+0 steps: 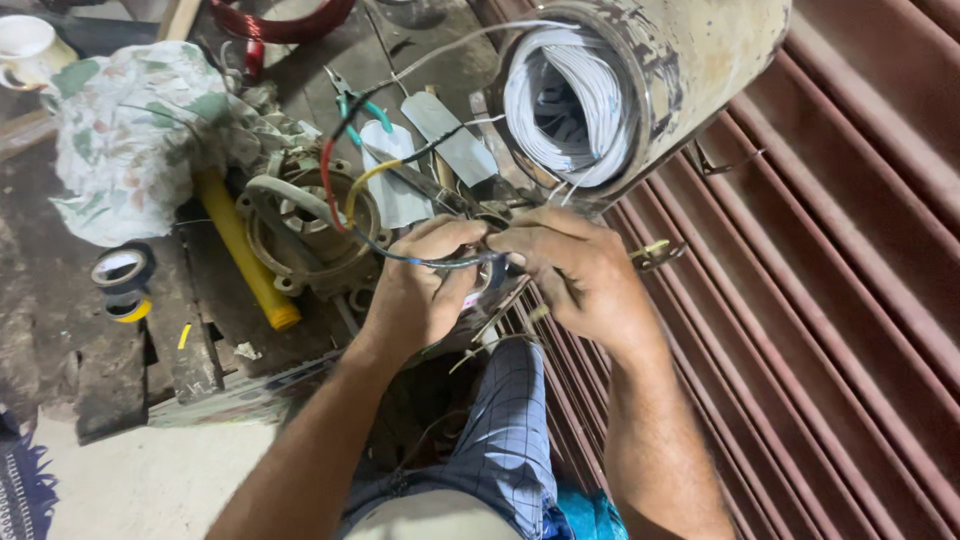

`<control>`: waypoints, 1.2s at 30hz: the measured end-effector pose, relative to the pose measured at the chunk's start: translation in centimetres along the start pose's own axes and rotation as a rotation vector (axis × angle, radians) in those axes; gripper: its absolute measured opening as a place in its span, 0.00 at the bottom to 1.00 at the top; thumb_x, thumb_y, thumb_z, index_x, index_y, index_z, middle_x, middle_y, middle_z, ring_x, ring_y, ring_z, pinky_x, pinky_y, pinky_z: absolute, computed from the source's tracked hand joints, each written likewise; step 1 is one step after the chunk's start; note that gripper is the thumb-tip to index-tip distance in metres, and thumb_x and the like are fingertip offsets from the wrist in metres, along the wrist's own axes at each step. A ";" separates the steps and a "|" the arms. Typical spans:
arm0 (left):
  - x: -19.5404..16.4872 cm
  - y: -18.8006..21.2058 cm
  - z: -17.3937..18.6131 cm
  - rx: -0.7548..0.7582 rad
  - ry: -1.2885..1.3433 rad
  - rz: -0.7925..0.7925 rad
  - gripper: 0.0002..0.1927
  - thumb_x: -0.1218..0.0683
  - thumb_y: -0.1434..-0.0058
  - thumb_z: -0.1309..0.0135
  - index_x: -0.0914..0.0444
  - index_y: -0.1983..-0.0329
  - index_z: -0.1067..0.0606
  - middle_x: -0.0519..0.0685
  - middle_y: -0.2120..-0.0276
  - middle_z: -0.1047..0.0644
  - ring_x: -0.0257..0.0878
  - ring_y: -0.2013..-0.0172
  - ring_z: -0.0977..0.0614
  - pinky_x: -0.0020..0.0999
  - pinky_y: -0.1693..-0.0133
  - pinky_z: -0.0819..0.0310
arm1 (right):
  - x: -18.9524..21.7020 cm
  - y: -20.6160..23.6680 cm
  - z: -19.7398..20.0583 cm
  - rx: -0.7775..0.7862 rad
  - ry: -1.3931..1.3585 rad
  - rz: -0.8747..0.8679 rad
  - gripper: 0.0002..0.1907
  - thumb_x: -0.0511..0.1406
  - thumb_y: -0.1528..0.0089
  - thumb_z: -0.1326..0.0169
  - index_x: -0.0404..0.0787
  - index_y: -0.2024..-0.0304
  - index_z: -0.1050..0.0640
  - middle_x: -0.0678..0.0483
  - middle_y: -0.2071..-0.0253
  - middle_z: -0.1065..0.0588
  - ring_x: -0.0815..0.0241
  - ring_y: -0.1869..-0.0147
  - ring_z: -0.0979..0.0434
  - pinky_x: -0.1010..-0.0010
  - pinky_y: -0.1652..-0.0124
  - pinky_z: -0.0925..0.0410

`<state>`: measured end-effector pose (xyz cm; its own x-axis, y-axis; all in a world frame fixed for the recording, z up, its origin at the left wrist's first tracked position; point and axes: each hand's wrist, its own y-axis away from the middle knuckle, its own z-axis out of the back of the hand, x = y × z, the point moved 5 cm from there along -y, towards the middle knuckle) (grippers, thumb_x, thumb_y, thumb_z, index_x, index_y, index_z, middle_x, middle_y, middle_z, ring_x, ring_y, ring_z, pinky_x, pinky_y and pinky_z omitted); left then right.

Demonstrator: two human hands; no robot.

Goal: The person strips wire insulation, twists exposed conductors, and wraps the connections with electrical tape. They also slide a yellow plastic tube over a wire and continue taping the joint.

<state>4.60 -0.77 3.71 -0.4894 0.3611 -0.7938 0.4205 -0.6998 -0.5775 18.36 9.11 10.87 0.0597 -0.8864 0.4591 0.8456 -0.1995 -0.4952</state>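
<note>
Fingers of left hand (425, 285) and right hand (575, 270) clamp the wire bundle (450, 262) between them.

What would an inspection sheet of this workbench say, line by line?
Surface: dark, grimy bench.
Job's things: large motor stator packed with white insulation; dark wire pinched between both hands.
Clutter: grey motor end cover, yellow tube, tape rolls, patterned cloth, pliers, white cup.
Grippers: left hand and right hand close together, fingers closed on the wire.
Cables: red, yellow and black leads; copper coil.
Surroundings: brown ribbed shutter.
</note>
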 end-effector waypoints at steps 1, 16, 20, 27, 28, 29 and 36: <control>0.0 0.3 -0.1 0.011 0.011 -0.003 0.15 0.64 0.40 0.46 0.68 0.50 0.23 0.56 0.59 0.19 0.46 0.59 0.15 0.35 0.56 0.22 | -0.2 0.1 -0.2 -0.018 -0.006 -0.007 0.19 0.21 0.42 0.44 0.40 0.50 0.19 0.47 0.52 0.20 0.50 0.48 0.16 0.65 0.50 0.23; 1.3 2.9 -3.4 0.020 0.811 0.513 0.18 0.53 0.25 0.57 0.67 0.70 0.27 0.45 0.80 0.31 0.33 0.79 0.32 0.29 0.74 0.37 | -0.9 0.9 -0.8 -0.080 0.112 0.059 0.14 0.29 0.41 0.37 0.37 0.52 0.19 0.45 0.51 0.20 0.48 0.47 0.17 0.63 0.48 0.23; 0.3 1.9 -1.2 -0.085 0.406 0.352 0.18 0.52 0.30 0.54 0.66 0.41 0.33 0.50 0.62 0.27 0.38 0.61 0.26 0.32 0.55 0.30 | -0.6 0.1 -1.5 -0.168 0.126 0.077 0.07 0.34 0.36 0.38 0.36 0.59 0.21 0.48 0.59 0.21 0.51 0.56 0.15 0.64 0.58 0.22; -2.2 0.2 0.5 0.043 0.074 -0.157 0.36 0.66 0.47 0.51 0.65 0.31 0.30 0.59 0.31 0.29 0.54 0.26 0.33 0.47 0.26 0.42 | -0.5 -0.9 -1.7 -0.094 0.344 -0.077 0.14 0.37 0.34 0.40 0.36 0.72 0.25 0.49 0.74 0.28 0.47 0.73 0.26 0.57 0.73 0.35; -1.9 0.1 0.6 0.041 0.068 -0.151 0.33 0.66 0.46 0.50 0.65 0.33 0.28 0.59 0.34 0.28 0.53 0.30 0.29 0.46 0.29 0.38 | -0.4 -1.1 -1.7 -0.096 0.350 -0.067 0.13 0.37 0.34 0.40 0.37 0.71 0.24 0.49 0.74 0.28 0.47 0.73 0.26 0.57 0.73 0.35; -1.5 0.1 0.8 0.036 0.059 -0.143 0.30 0.66 0.44 0.49 0.64 0.36 0.27 0.58 0.37 0.26 0.52 0.33 0.25 0.44 0.32 0.33 | -0.2 -1.2 -1.7 -0.096 0.353 -0.055 0.13 0.37 0.34 0.40 0.37 0.70 0.24 0.50 0.74 0.28 0.47 0.72 0.26 0.56 0.73 0.35; 0.1 0.4 0.9 0.029 -0.093 -0.113 0.10 0.62 0.38 0.43 0.65 0.53 0.21 0.55 0.60 0.18 0.48 0.59 0.15 0.38 0.56 0.21 | 0.0 -0.3 -0.5 -0.053 -0.012 0.042 0.12 0.30 0.38 0.41 0.37 0.51 0.20 0.47 0.54 0.20 0.49 0.50 0.17 0.63 0.52 0.25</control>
<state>4.04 -1.57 3.55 -0.6017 0.3804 -0.7023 0.3370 -0.6763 -0.6550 17.84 8.97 10.66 0.1017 -0.8893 0.4458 0.8129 -0.1841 -0.5525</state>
